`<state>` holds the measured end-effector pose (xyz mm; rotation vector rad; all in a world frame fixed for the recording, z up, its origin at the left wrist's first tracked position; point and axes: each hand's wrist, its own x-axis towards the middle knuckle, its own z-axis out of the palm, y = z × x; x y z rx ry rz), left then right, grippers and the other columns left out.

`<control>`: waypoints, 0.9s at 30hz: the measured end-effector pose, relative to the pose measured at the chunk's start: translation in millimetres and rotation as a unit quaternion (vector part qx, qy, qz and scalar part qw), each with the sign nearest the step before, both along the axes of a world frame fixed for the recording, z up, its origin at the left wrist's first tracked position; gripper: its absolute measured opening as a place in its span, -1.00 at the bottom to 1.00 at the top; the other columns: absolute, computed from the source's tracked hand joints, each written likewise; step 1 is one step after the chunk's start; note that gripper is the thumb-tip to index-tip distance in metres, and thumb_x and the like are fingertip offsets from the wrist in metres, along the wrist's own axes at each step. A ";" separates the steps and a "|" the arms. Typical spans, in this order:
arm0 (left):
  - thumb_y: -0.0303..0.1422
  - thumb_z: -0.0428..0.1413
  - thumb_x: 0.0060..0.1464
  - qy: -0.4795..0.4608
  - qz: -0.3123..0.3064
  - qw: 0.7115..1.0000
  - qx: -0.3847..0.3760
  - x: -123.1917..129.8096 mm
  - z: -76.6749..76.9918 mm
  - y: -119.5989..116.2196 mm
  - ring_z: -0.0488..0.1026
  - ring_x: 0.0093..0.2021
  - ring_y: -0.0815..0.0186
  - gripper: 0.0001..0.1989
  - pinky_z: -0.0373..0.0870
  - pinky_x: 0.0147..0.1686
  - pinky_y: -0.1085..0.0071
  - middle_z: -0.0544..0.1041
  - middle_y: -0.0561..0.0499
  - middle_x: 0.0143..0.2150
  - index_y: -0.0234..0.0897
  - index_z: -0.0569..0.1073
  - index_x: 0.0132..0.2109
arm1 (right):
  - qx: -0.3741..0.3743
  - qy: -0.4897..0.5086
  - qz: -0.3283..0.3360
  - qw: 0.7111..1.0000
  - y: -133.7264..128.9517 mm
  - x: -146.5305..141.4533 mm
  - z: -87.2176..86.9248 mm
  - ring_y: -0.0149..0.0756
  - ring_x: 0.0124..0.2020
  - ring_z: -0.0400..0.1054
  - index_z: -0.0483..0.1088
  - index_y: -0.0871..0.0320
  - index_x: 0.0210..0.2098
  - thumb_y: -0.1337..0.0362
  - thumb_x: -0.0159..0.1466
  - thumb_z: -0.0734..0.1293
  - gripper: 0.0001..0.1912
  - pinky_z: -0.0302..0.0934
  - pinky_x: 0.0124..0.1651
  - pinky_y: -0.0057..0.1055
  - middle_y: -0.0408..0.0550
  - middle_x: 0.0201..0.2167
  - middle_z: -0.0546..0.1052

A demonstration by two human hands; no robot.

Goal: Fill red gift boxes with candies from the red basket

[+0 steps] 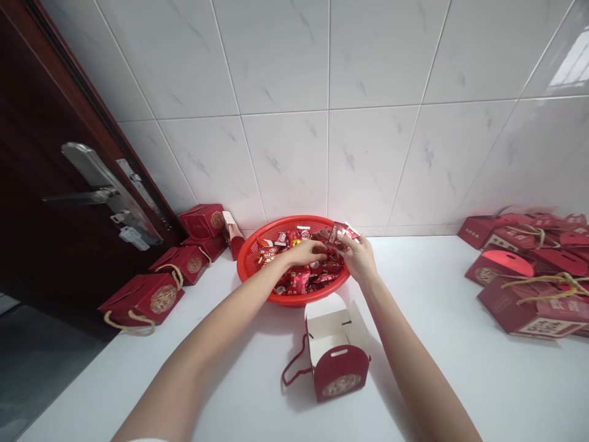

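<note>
A red plastic basket stands against the tiled wall, filled with small wrapped candies, mostly red. My left hand reaches over the middle of the basket, its fingers curved and apart just above the candies. At the basket's right rim, my right hand is closed on red candy packets, pinched between thumb and fingers. In front of the basket, between my forearms, sits an open dark red gift box with a white inside. Its dark red cord handle hangs out on the left.
Closed red gift boxes with rope handles stand at the left, beside a dark wooden door with a metal handle. More red boxes, some flattened-looking, are heaped at the right on the white table.
</note>
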<state>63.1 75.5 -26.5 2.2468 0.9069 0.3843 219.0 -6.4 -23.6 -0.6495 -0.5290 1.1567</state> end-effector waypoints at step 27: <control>-0.21 0.32 -0.15 -0.026 0.024 0.999 0.015 0.3 15.8 0.7 0.54 -0.21 0.14 -0.70 0.40 -0.16 0.33 0.64 0.00 -0.29 -0.30 0.64 -0.26 | -0.013 -0.025 0.000 1.000 -1.7 1.3 0.3 -0.22 -0.39 0.56 0.42 0.13 -0.37 0.42 -0.07 0.54 -0.69 0.46 -0.32 -0.34 -0.12 -0.46 0.64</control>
